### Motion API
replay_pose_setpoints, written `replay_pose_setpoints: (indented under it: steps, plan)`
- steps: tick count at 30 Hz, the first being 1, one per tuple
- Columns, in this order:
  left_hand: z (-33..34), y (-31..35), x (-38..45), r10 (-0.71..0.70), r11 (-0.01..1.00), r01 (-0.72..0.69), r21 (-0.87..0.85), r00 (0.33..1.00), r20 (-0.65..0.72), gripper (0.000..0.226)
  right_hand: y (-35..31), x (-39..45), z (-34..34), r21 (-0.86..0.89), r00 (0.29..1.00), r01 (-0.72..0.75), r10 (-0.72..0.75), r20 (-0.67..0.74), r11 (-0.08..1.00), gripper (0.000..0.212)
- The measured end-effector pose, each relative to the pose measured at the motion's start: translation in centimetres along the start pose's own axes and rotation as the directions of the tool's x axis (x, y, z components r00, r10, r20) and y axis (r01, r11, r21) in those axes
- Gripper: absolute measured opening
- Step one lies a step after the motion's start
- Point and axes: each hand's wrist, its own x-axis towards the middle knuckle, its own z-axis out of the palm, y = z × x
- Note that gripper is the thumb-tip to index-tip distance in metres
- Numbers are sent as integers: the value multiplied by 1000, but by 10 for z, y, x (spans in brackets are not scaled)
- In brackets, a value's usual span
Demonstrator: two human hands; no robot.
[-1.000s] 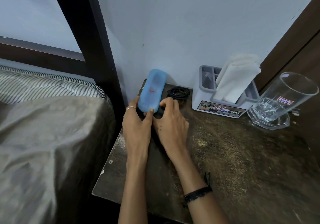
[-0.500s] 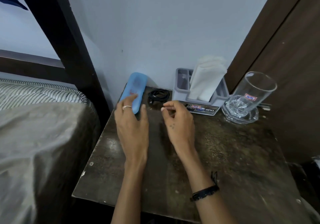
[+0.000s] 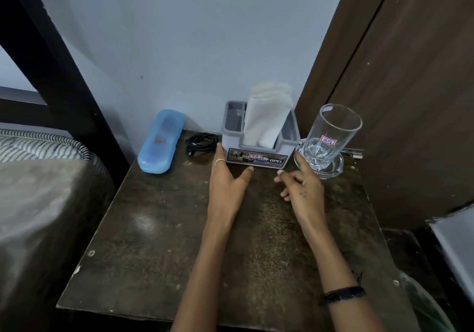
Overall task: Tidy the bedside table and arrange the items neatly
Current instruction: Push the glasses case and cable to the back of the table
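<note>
Desk: dark, worn wooden desk in a corner between a pale wall and a brown wooden panel, beside a bed.
Blue case: translucent blue plastic oblong case lies at the back left of the desk, its far end tilted up against the wall.
Cable: coiled black cable lies flat between the blue case and the organiser, apart from both.
Organiser: grey plastic compartment organiser stands at the back centre against the wall, with folded white tissues upright in its right section.
Glass: clear tall drinking glass with a small red-edged sticker leans in a round clear glass dish at the back right.
Left hand: left hand, fingers spread wide, holds nothing; its fingertips touch the organiser's left front corner.
Right hand: right hand, fingers loosely apart, empty; one fingertip is at the dish's rim.
</note>
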Motion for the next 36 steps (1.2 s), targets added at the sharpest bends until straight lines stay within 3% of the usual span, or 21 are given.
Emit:
replay_pose_setpoints:
  steps: [4,7,11,21,23,25,27,32,36]
  plan:
    - [3,2,2,40,999,-39,16,999,-28,69,-1,2,1,127,999,-43,42,11,991,49]
    - [3,1,1,47,998,-46,31,999,-28,70,0,1,-1,164,999,-34,35,0,986,43]
    - [0,-3,4,29,1000,-29,-10,999,-37,68,2,-1,0,166,1000,-8,9,-5,986,35]
    - [3,-4,3,-3,999,4,33,1000,-23,76,2,-1,-2,110,1000,16,-17,6,994,37]
    - [9,2,-5,-11,1000,13,15,990,-144,71,1,-2,-3,77,1000,14,-13,-16,997,32]
    - [17,14,-15,13,1000,-9,14,940,-342,48,0,-4,-3,45,996,-14,19,-92,999,21]
    - [25,25,-26,57,998,-64,-4,913,-405,24,-1,-6,-6,74,973,-74,88,-216,995,7]
    - [59,26,-44,162,985,-169,-38,976,-147,23,5,-1,-26,328,835,-169,312,-453,930,12]
    - [85,18,-49,201,956,-234,177,962,187,46,22,6,-45,399,847,-139,317,-427,906,41]
